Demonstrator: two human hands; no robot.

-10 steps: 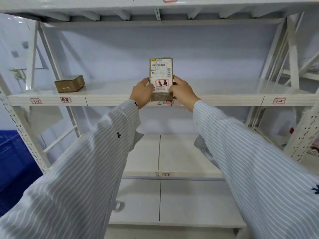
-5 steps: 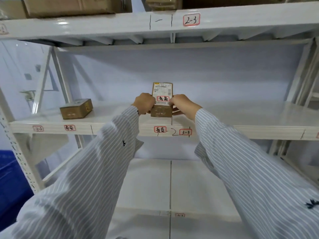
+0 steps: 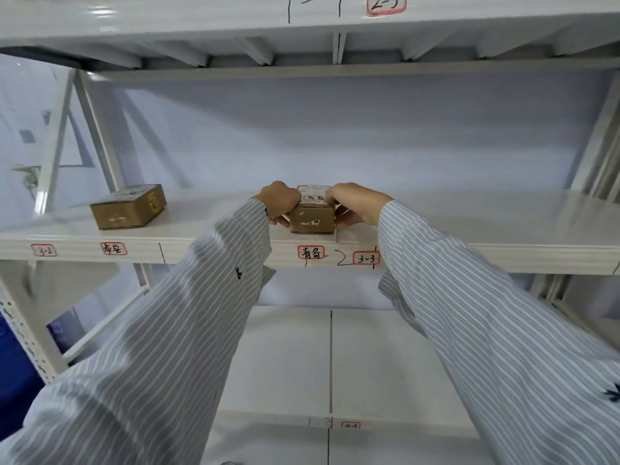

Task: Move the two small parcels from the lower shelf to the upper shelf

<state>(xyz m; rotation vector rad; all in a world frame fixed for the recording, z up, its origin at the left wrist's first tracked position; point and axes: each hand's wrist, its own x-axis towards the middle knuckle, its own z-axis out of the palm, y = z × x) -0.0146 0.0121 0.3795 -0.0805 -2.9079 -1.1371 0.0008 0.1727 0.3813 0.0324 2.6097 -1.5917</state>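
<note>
A small brown cardboard parcel (image 3: 312, 220) with a white label on top lies flat on the upper shelf (image 3: 469, 236), near its front edge above the red-framed tags. My left hand (image 3: 279, 202) grips its left side and my right hand (image 3: 357, 205) its right side. A second small brown parcel (image 3: 129, 207) rests on the same shelf, well to the left, untouched. The lower shelf (image 3: 302, 364) shows bare white board between my striped sleeves.
A higher shelf board (image 3: 201, 15) marked 2-3 runs overhead. White rack uprights stand at the left (image 3: 23, 333) and far right (image 3: 600, 142). A blue crate (image 3: 13, 370) sits at the lower left, outside the rack.
The parcel went from upright in the air in front of the shelf to lying flat on the upper shelf, both hands still on it. My view has moved closer.
</note>
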